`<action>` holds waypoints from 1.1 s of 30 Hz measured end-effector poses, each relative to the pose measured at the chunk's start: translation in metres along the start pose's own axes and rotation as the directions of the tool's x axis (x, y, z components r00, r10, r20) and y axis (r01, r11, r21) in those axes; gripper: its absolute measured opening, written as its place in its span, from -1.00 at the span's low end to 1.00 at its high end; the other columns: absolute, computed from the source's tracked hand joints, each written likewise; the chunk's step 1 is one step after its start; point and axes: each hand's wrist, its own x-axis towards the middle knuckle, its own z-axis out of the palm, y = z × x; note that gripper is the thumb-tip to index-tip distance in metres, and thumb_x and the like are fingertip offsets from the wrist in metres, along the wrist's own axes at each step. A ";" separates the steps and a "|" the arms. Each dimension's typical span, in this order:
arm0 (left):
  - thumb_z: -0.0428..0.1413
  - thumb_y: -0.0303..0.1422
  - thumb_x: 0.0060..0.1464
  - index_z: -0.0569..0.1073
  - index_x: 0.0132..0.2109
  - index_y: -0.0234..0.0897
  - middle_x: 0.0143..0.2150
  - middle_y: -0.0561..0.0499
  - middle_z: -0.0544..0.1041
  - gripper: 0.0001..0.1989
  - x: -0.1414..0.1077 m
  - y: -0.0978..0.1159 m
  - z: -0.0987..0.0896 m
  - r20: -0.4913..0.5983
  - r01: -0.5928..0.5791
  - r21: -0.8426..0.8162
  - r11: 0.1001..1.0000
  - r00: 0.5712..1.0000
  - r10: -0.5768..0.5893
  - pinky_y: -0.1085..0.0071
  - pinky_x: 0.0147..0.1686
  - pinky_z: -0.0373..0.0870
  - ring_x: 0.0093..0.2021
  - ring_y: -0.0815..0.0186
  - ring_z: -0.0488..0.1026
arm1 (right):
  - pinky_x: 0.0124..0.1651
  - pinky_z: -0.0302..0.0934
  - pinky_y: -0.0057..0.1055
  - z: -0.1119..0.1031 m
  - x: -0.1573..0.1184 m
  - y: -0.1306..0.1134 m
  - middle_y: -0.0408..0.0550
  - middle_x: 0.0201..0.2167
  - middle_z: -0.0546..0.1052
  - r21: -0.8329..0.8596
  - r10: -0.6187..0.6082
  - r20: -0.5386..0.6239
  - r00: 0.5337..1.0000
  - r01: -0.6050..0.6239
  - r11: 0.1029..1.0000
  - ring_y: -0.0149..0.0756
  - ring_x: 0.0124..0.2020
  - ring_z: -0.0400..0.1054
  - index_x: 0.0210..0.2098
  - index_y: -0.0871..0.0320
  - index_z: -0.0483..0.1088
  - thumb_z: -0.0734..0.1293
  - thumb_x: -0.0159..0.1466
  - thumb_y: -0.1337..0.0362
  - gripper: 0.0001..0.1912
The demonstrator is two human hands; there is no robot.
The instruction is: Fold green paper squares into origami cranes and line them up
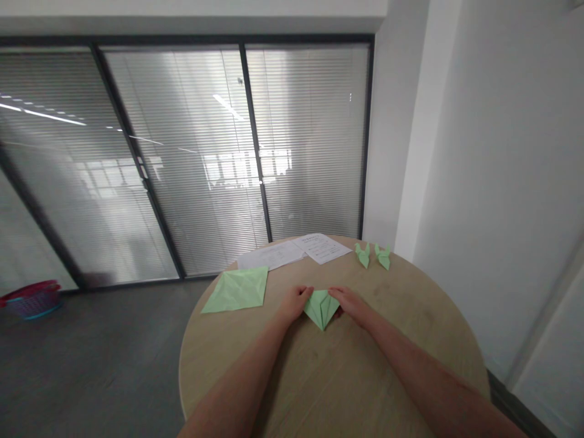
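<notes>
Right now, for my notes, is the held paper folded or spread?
Folded: the paper between the left hand and right hand shows layered flaps and a pointed end.

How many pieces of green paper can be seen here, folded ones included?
4: a creased sheet on the table's left, a folded piece between the left hand and right hand, and two folded figures side by side, far right. Any beneath the hands would be hidden.

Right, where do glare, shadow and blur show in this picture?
Head view: bright streaks glare on the glass partition; soft shadow on the table beside the left forearm; print on the white sheets too blurred to read; main creases visible on the folded green paper.
</notes>
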 end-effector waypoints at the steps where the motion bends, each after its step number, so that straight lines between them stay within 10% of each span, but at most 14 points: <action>1: -0.03 0.18 0.10 0.24 -0.55 -0.22 -0.58 0.14 0.16 -0.43 0.000 0.000 0.000 0.003 0.000 0.006 1.000 1.000 0.000 0.36 -0.43 -0.05 -0.48 0.35 0.14 | -0.53 0.23 -0.45 0.000 0.000 0.000 -0.12 -0.55 0.46 -0.002 0.001 0.009 1.000 -0.001 1.000 -0.33 -0.57 0.33 -0.42 0.15 0.41 0.25 0.34 0.14 -0.72; 33: -0.01 0.22 0.06 0.25 -0.56 -0.23 -0.58 0.13 0.16 -0.40 -0.003 0.004 -0.002 -0.001 0.015 -0.034 0.999 1.000 -0.015 0.38 -0.44 -0.05 -0.47 0.35 0.14 | -0.55 0.20 -0.51 0.000 -0.003 -0.004 -0.14 -0.57 0.46 0.007 0.033 0.012 0.999 -0.033 0.999 -0.38 -0.60 0.30 -0.39 0.15 0.41 0.27 0.35 0.11 -0.72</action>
